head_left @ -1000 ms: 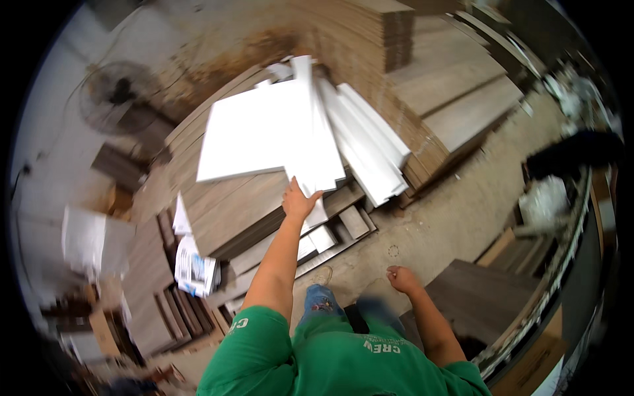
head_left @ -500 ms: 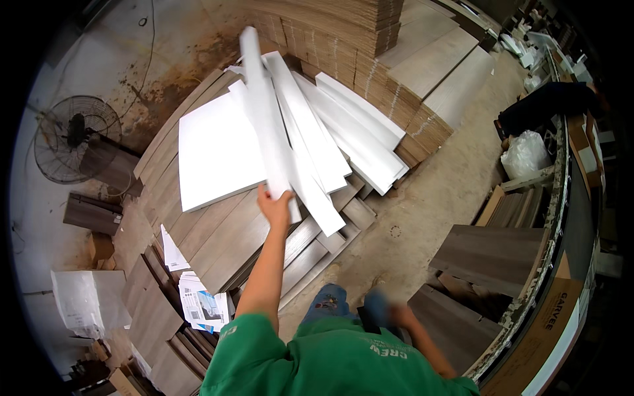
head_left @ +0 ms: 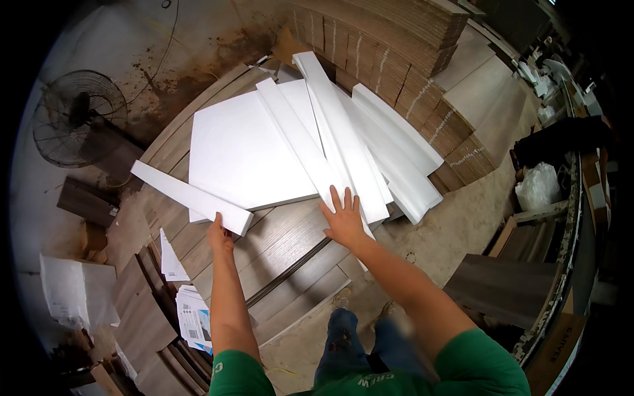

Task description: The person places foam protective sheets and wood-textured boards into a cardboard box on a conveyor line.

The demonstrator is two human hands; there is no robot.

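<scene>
My left hand (head_left: 221,235) grips the near end of a white foam strip (head_left: 188,191), which slants up to the left beside the pile. Fingers spread, my right hand (head_left: 345,220) touches the near end of another white foam strip (head_left: 297,142). A longer white strip (head_left: 340,138) lies just right of that one. Under and left of them is a broad white foam sheet (head_left: 244,148). More channel-shaped white pieces (head_left: 396,158) lie at the right of the pile. All of this rests on a stack of grey-brown wood-look boards (head_left: 284,237).
Flattened brown cardboard (head_left: 383,66) is stacked high behind the foam. A black wire fan (head_left: 79,115) stands by the left wall. Printed sheets (head_left: 191,317) lie at lower left. On the right, dark boards (head_left: 505,287) lean by a workbench, near a clear plastic bag (head_left: 538,188).
My left hand has swung a white strip from the pile's middle to the left. My right hand has come up from beside my body onto the foam.
</scene>
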